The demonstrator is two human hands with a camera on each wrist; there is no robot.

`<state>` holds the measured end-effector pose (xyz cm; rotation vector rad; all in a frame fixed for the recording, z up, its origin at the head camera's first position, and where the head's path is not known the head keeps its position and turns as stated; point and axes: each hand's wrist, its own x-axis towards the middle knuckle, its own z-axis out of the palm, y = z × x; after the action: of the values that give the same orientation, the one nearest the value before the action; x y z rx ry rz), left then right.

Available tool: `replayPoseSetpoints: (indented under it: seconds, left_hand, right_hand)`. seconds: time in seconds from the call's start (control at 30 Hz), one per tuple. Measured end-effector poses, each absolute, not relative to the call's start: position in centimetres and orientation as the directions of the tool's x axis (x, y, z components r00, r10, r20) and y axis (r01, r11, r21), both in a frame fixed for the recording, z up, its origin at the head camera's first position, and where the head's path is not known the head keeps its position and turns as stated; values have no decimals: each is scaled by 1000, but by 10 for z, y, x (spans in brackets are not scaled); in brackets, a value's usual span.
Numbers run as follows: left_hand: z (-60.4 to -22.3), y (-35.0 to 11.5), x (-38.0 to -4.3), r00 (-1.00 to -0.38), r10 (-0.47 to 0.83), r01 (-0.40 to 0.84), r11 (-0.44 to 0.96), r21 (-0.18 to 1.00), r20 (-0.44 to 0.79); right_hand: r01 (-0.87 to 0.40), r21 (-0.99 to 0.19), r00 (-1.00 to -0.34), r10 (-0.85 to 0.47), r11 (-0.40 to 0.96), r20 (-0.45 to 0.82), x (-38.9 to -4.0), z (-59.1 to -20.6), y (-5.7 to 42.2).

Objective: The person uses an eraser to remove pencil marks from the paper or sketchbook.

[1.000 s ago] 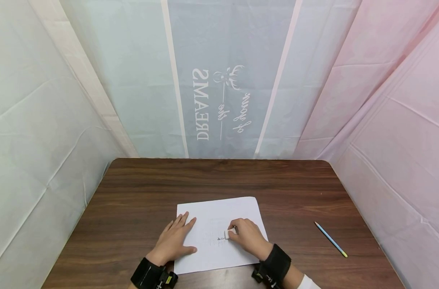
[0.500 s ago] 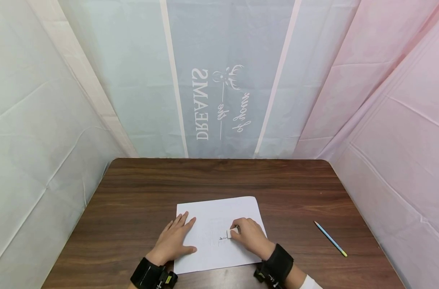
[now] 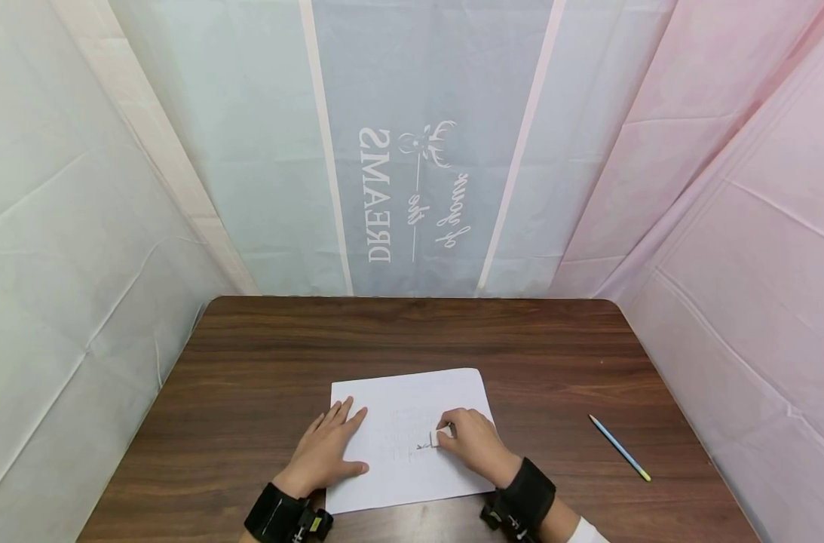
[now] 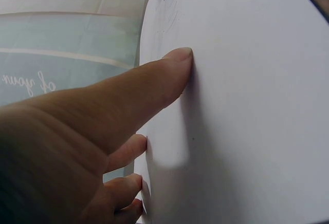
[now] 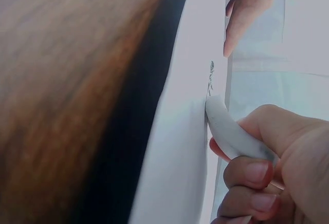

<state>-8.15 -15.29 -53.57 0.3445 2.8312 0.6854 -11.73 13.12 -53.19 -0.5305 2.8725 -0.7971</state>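
Note:
A sheet of white paper (image 3: 398,483) lies on the brown table, with faint pencil strokes and dark eraser crumbs (image 3: 422,446) near its middle. My right hand (image 3: 478,446) pinches a white eraser (image 5: 234,134) between thumb and fingers. One end of the eraser touches the paper beside the crumbs, and in the right wrist view it bends under the press. Spread out on the paper's left side, my left hand (image 3: 325,452) rests with straight fingers. Its thumb (image 4: 154,82) touches the sheet in the left wrist view.
A light blue pencil (image 3: 620,447) with a yellow-green end lies on the table (image 3: 269,354) to the right of the paper. Pale curtains (image 3: 452,90) hang behind the table and on both sides. Each wrist wears a black strap with a camera.
My right hand has slid a little to the right over the paper with the eraser, and the dark crumbs have shifted right with it. The left hand stays in place.

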Motion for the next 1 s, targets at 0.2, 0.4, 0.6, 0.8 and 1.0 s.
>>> replayPoseSetpoints:
  seconds: [0.2,0.4,0.6,0.8,1.0]
  left_hand:
    - [-538,-153,-82,-951,272,175,865,470,-146]
    - [-540,-154,-83,-952,271,175,864,471,-144]
    - [-541,-154,-83,-953,268,175,869,463,-143]
    - [-542,-155,-82,-952,266,171,871,461,-149]
    - [-541,-154,-83,-952,266,168,869,465,-153]
  right_hand:
    - [-297,-518,-935,-355,802,-14,-117,-531,134]
    - [-281,-507,-940,-340,815,-25,-115,-530,137]
    - [-266,-516,-941,-336,814,-45,-115,-529,140]
    - [-263,-519,-941,-334,813,-46,-115,-527,142]
    - [-255,-514,-944,-326,819,-50,-115,-526,143]
